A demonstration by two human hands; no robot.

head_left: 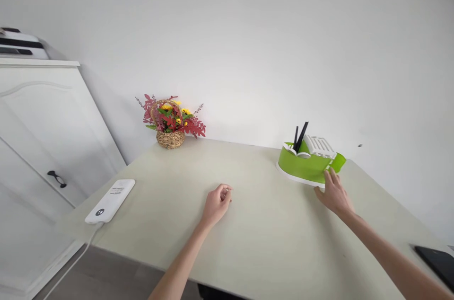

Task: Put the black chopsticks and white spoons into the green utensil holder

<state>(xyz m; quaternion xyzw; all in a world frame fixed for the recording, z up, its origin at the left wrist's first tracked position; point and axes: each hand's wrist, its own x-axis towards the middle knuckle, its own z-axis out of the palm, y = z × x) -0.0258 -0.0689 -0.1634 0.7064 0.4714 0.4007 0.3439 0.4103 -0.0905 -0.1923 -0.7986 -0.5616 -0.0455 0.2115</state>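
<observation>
A green and white desk organizer (301,163) stands toward the back right of the table, with black sticks (301,136) upright in its left part and a white slatted piece on top. A green cup-like part (338,162) sticks out at its right end. My right hand (335,193) is at the organizer's front right corner, thumb and fingers apart. Its fingertips overlap the green side; whether they touch it I cannot tell. My left hand (216,203) rests on the middle of the table, its fingers curled in loosely and nothing visible in them.
A wicker basket (170,139) of artificial flowers sits against the wall at back left. On the left edge lies a white power bank (111,200) with a cable (76,262) hanging down. A black phone-like object (436,262) is at far right. A white cabinet (39,148) stands left.
</observation>
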